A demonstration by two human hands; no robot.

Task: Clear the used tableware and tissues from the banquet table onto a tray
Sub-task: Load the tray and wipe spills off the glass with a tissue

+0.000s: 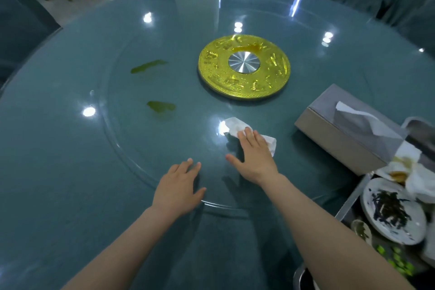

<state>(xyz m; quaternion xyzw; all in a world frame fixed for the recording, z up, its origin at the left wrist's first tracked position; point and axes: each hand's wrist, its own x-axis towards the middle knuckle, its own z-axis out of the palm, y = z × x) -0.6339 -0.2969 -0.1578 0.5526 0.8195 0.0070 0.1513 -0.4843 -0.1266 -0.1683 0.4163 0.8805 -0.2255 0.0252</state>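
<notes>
On the glass turntable of the table, flat right hand presses a tissue, left hand rests open

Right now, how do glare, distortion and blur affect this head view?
Head view: ceiling lights glare as white spots on the glass turntable, one right beside the tissue under the right hand; the wide lens bows the edge of the table; the tray at lower right is soft, its green bits smeared.

The surface is shiny, smooth glass over blue-green cloth. The gold disc is shiny metal. The tissue is soft, crumpled paper.
</notes>
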